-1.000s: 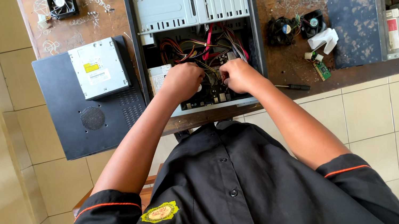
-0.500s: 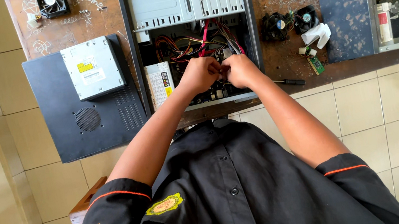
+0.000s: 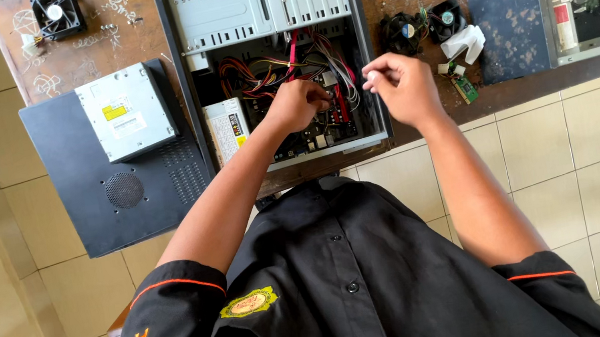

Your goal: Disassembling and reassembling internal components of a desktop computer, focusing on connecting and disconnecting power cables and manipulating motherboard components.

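Right hand point(image 3: 402, 86) now off computer case point(image 3: 360, 44)

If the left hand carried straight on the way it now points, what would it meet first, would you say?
The left hand reaches into the open computer case, fingers toward the red and coloured cable bundle. Going straight on, it would probably meet those cables first; depth from above is unclear.

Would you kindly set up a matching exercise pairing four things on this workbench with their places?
Things:
1. left hand
2. right hand
3. optical drive
4. black fan

Places:
a. top left corner of the bench
b. on the black side panel
c. inside the open computer case, among cables
d. at the case's right edge, fingers pinched

Pairs: 1-c, 2-d, 3-b, 4-a
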